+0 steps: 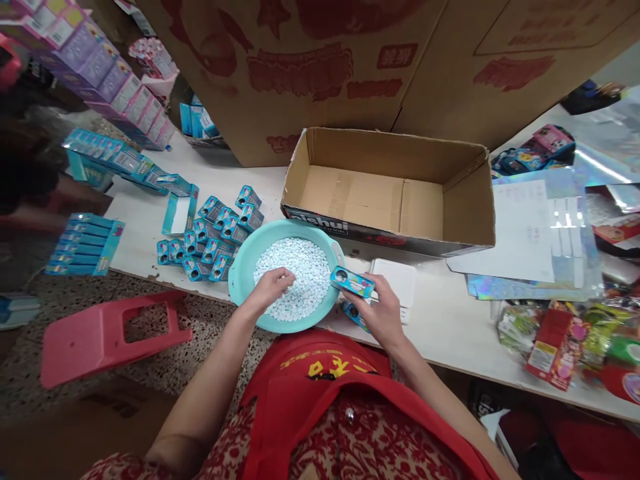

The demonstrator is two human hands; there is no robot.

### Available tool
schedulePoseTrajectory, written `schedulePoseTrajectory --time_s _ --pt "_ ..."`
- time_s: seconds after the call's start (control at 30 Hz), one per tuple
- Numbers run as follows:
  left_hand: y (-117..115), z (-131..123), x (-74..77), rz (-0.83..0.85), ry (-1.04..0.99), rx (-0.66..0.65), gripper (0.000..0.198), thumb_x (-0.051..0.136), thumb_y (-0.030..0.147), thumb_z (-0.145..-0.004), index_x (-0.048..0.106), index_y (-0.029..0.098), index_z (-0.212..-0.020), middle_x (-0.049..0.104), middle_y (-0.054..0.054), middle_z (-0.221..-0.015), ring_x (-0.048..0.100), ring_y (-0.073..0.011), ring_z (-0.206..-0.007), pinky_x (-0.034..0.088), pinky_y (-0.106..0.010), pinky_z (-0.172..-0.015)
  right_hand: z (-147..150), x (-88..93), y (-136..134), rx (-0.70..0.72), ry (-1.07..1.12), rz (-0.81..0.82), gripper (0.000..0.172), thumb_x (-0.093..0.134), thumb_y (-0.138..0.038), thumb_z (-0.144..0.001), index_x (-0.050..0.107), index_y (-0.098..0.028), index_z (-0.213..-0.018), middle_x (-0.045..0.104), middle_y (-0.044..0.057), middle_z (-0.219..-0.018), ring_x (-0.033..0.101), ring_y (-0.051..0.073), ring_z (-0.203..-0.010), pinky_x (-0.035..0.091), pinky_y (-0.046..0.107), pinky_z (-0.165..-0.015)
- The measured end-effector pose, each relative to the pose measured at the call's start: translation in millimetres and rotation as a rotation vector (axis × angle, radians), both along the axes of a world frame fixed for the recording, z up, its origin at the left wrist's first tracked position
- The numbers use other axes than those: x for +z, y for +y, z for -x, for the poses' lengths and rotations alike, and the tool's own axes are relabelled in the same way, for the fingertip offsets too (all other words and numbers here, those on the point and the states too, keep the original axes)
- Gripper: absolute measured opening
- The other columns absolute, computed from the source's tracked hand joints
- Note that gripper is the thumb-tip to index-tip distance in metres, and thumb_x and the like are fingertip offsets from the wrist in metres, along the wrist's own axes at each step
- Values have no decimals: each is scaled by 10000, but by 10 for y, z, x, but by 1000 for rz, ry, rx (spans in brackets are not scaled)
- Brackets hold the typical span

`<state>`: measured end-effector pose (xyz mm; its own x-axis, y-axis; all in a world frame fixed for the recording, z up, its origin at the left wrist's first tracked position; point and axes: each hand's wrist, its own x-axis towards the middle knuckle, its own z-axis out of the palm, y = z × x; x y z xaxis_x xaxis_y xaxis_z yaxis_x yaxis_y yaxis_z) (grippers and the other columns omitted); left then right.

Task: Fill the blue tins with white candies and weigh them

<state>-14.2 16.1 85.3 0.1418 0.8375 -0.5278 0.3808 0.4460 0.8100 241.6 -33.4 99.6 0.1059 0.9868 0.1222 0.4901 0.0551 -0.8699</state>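
A turquoise plastic basin (245,260) full of small pale round pieces (305,267), perhaps candies or tablets, sits at the table's near edge. My left hand (270,290) is over the pieces with its fingers drawn together; what is between them is hidden. In my right hand (383,307) is a small blue box (354,282), tilted, with a round dark hole at its end, just beyond the basin's right rim. Another blue box (356,317) lies below it. Left of the basin stand several similar blue boxes (210,233) in a cluster.
An open cardboard carton (370,197) stands behind the basin, before larger brown cartons (320,67). A white scale-like device (395,283) is beside my right hand. Papers (515,233) and bagged goods (560,340) lie right. A red stool (110,333) and a person's arm (65,193) are left.
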Motion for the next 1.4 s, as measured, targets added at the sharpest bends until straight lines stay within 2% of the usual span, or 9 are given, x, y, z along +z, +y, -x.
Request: schedulePoseTrajectory --time_s 0.17,0.3,0.47,0.6,0.7,0.83,1.03,1.2,1.4 --pt "67 -231 578 -488 203 -361 125 508 218 -868 628 188 -851 608 -20 -887 562 -162 -859 448 -281 -787 302 -123 46 193 -77 -28 315 655 -466 -831 600 -233 -1036 647 67 -963 611 257 -919 490 376 -786" --pt "48 -331 665 -608 308 -548 194 462 96 -860 617 180 -942 602 -50 -952 543 -192 -948 437 -316 -852 393 -181 66 236 -116 -39 300 659 -438 -838 595 -222 -1037 650 70 -969 612 259 -910 486 376 -782" --pt "19 -352 637 -644 238 -530 225 432 106 -891 605 194 -1004 620 -44 -995 567 -185 -973 454 -310 -857 406 -214 87 215 -82 -5 291 666 -435 -832 597 -233 -1031 645 64 -957 614 249 -897 488 376 -782" --pt "73 -343 633 -683 222 -324 161 459 178 -905 615 190 -941 641 -38 -955 593 -170 -918 463 -284 -830 358 -185 76 173 6 19 324 675 -471 -813 601 -233 -1019 644 63 -954 619 250 -915 494 384 -797" --pt "109 -245 497 -607 310 -179 158 475 246 -899 617 190 -938 658 -41 -981 602 -175 -916 468 -272 -812 183 -106 9 111 94 40 332 691 -468 -789 597 -232 -1003 645 51 -948 622 228 -882 501 364 -785" --pt "-1 -32 66 -416 535 -253 175 467 279 -884 612 186 -918 660 -51 -988 610 -192 -844 469 -300 -786 -275 -98 -143 -136 93 96 356 712 -461 -743 598 -222 -981 636 28 -892 599 189 -774 495 319 -702" --pt "-366 23 -516 -286 715 -416 222 426 264 -901 620 177 -967 650 -94 -1009 586 -260 -976 447 -355 -868 -932 -536 -254 -491 12 148 457 727 -520 -651 588 -186 -929 614 26 -846 568 190 -747 470 344 -716" --pt "-449 -73 -585 -343 740 -479 236 418 286 -920 631 201 -975 640 -90 -1053 561 -267 -989 439 -355 -862 -1022 -831 -215 -511 75 168 545 707 -571 -632 564 -182 -986 627 61 -941 594 218 -848 486 396 -808" --pt "-419 -90 -580 -315 730 -472 242 417 286 -927 638 199 -976 641 -87 -1068 556 -264 -1010 431 -353 -874 -1095 -889 -314 -566 125 168 604 470 -644 -797 517 -178 -1179 563 137 -1245 533 246 -1163 444 425 -959"
